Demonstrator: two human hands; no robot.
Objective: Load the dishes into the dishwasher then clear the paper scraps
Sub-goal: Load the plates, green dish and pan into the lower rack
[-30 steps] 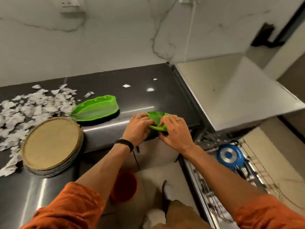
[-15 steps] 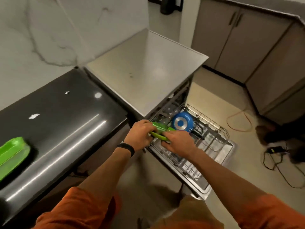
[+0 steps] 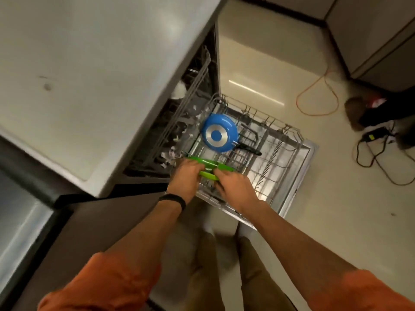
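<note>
I hold a green dish (image 3: 210, 165) on edge over the pulled-out lower rack (image 3: 276, 153) of the dishwasher. My left hand (image 3: 186, 178) grips its left end and my right hand (image 3: 233, 187) grips its near right part. Just behind the dish, a blue pan (image 3: 219, 135) with a black handle lies upside down in the rack. The dish's lower edge is hidden by my fingers, so whether it touches the rack wires is unclear.
The grey dishwasher top (image 3: 94, 81) fills the upper left, the dark counter (image 3: 27, 221) the lower left. An orange cable (image 3: 318, 95) and black cords (image 3: 377, 153) lie on the floor at right. Cabinets (image 3: 381, 37) stand at the far right.
Both hands carried the green dish from the counter edge to the right and down over the dishwasher rack. My view swung right; the counter with scraps and plates has left the frame.
</note>
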